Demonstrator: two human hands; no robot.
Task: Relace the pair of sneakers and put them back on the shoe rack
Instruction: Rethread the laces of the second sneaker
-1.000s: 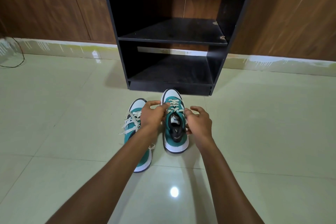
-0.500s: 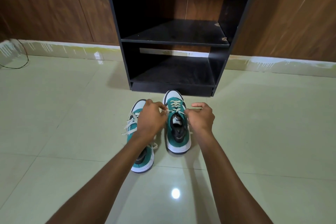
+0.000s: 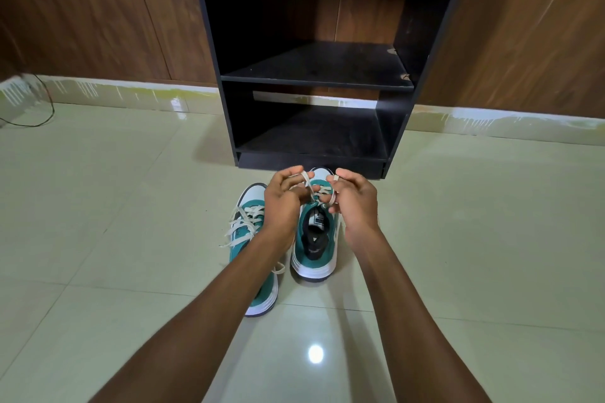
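Two teal and white sneakers stand side by side on the tiled floor, toes toward the rack. The right sneaker (image 3: pixel 316 249) is between my hands. My left hand (image 3: pixel 284 203) and my right hand (image 3: pixel 355 199) are raised over its tongue, each pinching an end of its cream lace (image 3: pixel 309 185), which crosses between them. The left sneaker (image 3: pixel 250 229) lies partly under my left forearm, its laces loose and spilling to the side. The black shoe rack (image 3: pixel 322 82) stands just beyond the shoes, its shelves bare.
Brown wooden wall panels run behind the rack, with a pale skirting strip along the floor. A thin dark cable (image 3: pixel 42 108) loops on the floor at far left. Glossy cream tiles extend on both sides.
Both hands have lifted from the right sneaker's eyelets and drawn the lace ends up and forward, crossing them above the tongue. The view has shifted slightly closer to the rack.
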